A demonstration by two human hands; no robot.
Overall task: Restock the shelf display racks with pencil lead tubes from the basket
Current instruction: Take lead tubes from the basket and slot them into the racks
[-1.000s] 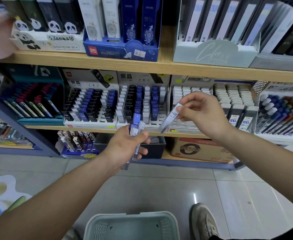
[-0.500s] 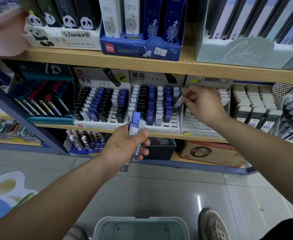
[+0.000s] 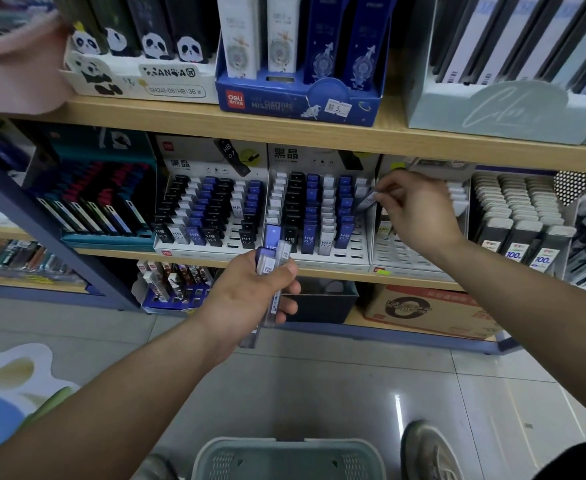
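My left hand [image 3: 250, 296] grips a bunch of pencil lead tubes [image 3: 271, 252], blue and clear, in front of the middle shelf. My right hand [image 3: 419, 213] pinches one white lead tube [image 3: 367, 201] at the right edge of the middle display rack [image 3: 319, 216], its tip down among the rightmost slots. That rack holds rows of black, blue and white tubes. A second rack [image 3: 208, 209] to its left is similarly filled. The pale green basket [image 3: 288, 459] stands on the floor below me, only its rim in view.
A white rack [image 3: 419, 251] behind my right hand has bare slots in front. Eraser and pen displays [image 3: 520, 216] fill the right. Upper shelf [image 3: 284, 129] carries boxed pen sets. A cardboard box [image 3: 430, 310] sits on the bottom shelf. My shoe [image 3: 430, 452] is beside the basket.
My right hand carried the single white tube from mid-air up to the right edge of the middle rack. My left hand kept its bunch and stayed in place.
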